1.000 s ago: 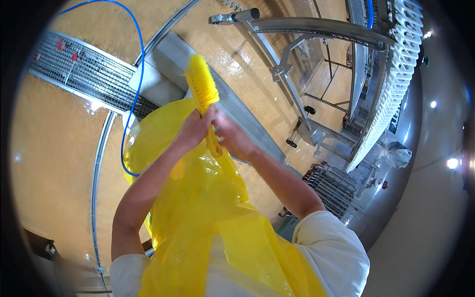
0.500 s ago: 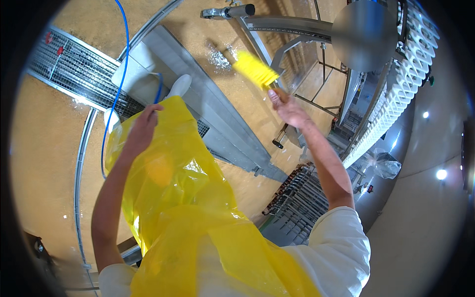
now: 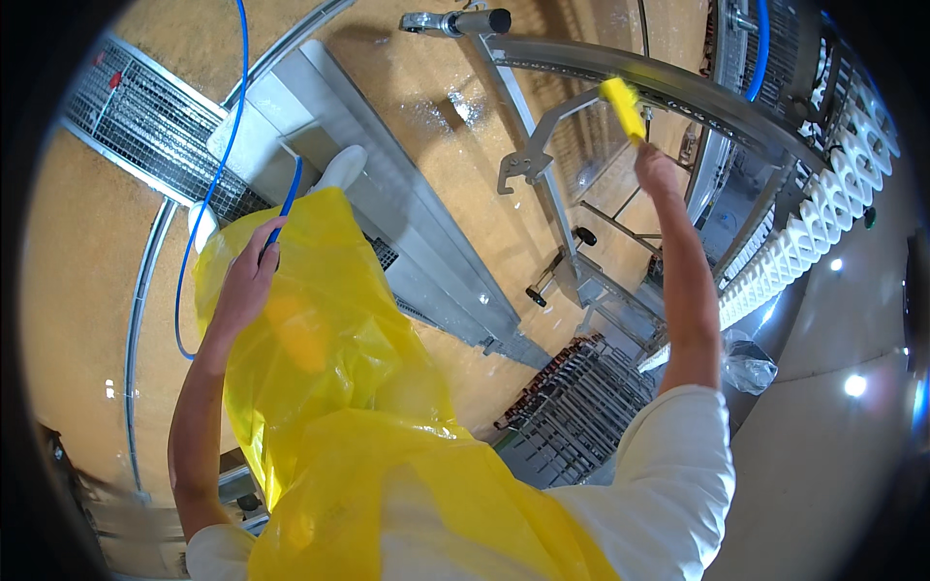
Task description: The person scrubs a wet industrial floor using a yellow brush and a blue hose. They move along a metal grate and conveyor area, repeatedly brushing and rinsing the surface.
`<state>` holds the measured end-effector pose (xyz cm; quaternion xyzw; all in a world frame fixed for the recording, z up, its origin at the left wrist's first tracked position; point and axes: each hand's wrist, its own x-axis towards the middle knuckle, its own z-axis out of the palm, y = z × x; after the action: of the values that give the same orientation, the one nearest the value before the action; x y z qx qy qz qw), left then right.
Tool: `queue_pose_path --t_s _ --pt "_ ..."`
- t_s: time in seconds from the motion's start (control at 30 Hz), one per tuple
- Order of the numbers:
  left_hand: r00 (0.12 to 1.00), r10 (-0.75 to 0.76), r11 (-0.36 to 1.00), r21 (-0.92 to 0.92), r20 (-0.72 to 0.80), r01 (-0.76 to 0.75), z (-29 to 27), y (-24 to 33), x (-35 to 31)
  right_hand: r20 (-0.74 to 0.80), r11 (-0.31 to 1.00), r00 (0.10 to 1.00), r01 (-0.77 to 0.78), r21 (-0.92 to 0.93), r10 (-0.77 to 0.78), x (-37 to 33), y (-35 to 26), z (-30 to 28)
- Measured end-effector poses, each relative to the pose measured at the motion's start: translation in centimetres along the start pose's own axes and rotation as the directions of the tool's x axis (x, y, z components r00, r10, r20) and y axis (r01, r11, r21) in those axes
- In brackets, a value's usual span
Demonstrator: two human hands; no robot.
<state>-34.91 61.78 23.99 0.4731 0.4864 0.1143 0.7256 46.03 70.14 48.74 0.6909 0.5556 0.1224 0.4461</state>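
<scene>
Raised at the upper right, my right hand [image 3: 656, 168] is closed round the handle of a yellow scrubbing brush [image 3: 623, 107]. The brush head lies over the curved metal rail [image 3: 576, 55] of a frame, seemingly touching it. Lower on the left, in front of my yellow apron [image 3: 339, 329], my left hand [image 3: 250, 276] grips a blue spray lance [image 3: 292, 189] with a thin tip pointing away from me. Its grip is partly hidden by my fingers. A thin blue hose [image 3: 229, 155] hangs in a long curve beside that hand.
A grey metal channel [image 3: 417, 213] crosses the wet tan floor by my white boot [image 3: 343, 168]. Left of it lies a metal floor grate [image 3: 155, 121]. Chain of white plastic links [image 3: 823, 218] runs along the right. Stacked metal racks [image 3: 581, 407] stand near my right elbow.
My right hand has carried the brush up and right to the curved rail. My left hand has shifted slightly left and down, and the blue lance now shows more plainly.
</scene>
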Motion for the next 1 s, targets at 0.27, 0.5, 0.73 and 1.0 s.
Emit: queue_pose_path --t_s 0.27,0.5,0.73,1.0 --pt "0.999 -0.032 0.998 -0.050 0.025 0.033 1.7 1.7 0.7 0.190 0.896 0.975 0.020 0.444 -0.117 0.3 -14.4 -7.9" --pt "0.998 -0.040 0.998 -0.052 -0.046 0.037 0.5 1.7 -1.4 0.017 0.902 0.998 -0.060 0.427 0.058 -0.2 -13.2 -18.0" --pt "0.999 -0.023 0.988 -0.152 0.048 0.030 0.6 5.5 -3.1 0.452 0.952 0.874 -0.270 0.145 0.179 5.0 -13.1 -16.6" --pt "0.997 -0.075 0.971 -0.226 0.015 0.077 0.1 6.8 -0.4 0.381 0.983 0.918 -0.158 0.097 0.110 9.0 -11.3 -13.1"
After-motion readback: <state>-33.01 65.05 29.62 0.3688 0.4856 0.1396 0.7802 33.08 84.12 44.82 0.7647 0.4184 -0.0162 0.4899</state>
